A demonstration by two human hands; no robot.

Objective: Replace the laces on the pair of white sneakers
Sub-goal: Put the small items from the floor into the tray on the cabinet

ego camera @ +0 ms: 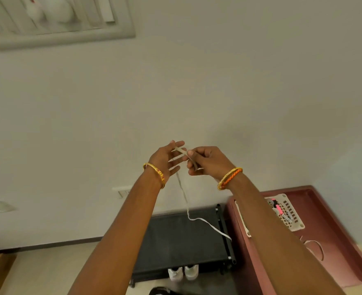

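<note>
Against the bare wall, I pinch the white lace (185, 201) in my right hand (205, 161); my left hand (165, 159), fingers spread, steadies it for winding above the sneakers (183, 272).

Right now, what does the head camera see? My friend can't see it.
Two raised hands work a white shoelace: the right hand pinches it, the left hand is spread. White sneakers sit below, under a black rack.
</note>
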